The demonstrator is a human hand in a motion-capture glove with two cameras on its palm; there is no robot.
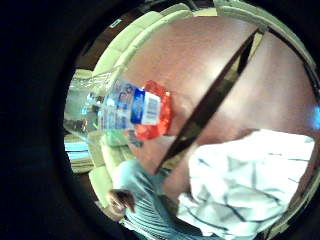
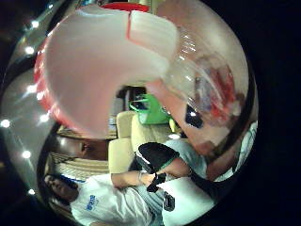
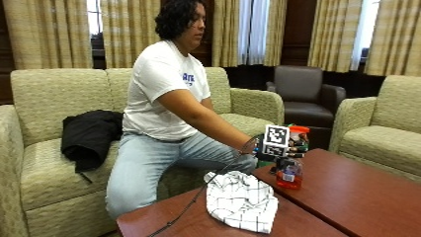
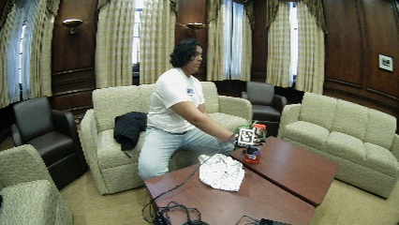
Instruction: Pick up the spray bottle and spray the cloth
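A seated person reaches their gloved right hand point(image 3: 266, 154) out to a spray bottle point(image 3: 290, 174) on the right-hand wooden table point(image 3: 358, 197). The bottle is clear, with orange-red liquid low in it and a red top. The hand's fingers curl round its neck. I cannot tell whether its base touches the table. In the thumb side palm view the white and red spray head point(image 2: 94, 61) sits close against the palm. The little finger side palm view looks down the bottle point(image 1: 137, 107) at the table. A white checked cloth point(image 3: 240, 200) lies crumpled on the left-hand table, beside the bottle.
A narrow gap point(image 1: 215, 95) runs between the two tables. Black cables point(image 4: 178, 213) lie on the near table's front end. A black jacket point(image 3: 89, 133) is draped on the sofa beside the person. Another sofa point(image 4: 336, 126) stands right of the tables.
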